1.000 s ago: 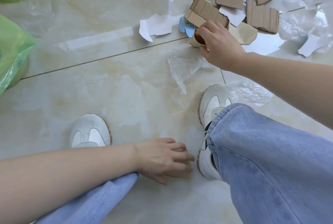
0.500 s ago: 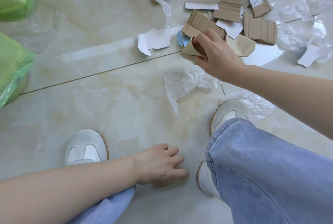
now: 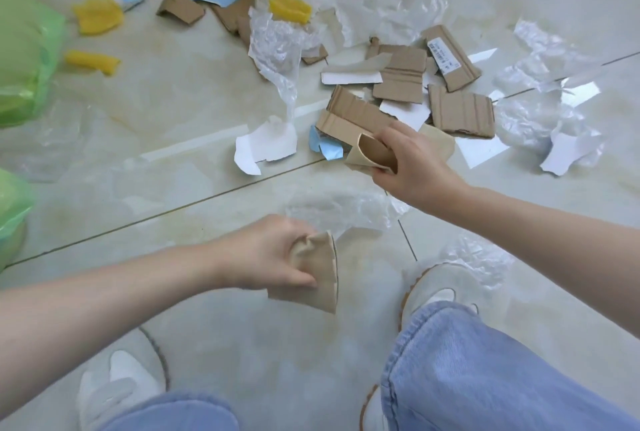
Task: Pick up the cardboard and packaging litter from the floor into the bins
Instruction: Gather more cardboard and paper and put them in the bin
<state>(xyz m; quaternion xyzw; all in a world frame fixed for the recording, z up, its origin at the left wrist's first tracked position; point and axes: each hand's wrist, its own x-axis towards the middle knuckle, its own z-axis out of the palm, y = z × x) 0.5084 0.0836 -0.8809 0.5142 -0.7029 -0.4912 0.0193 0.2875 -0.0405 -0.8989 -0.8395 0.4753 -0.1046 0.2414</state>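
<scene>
Cardboard scrap (image 3: 320,274) now in raised left hand (image 3: 268,254)

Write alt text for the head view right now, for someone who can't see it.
A crouching person holds a piece of tan cardboard in each hand: the left hand grips a flat scrap, the right hand a curled piece. Beyond them, torn corrugated cardboard, crumpled clear plastic, white paper and yellow foam litter the tiled floor, with green-bagged bins at the left edge.

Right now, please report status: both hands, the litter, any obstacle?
Left hand grips tan scrap. Right hand grips curled cardboard piece. Cardboard pile on floor. Clear plastic film between the hands.
</scene>
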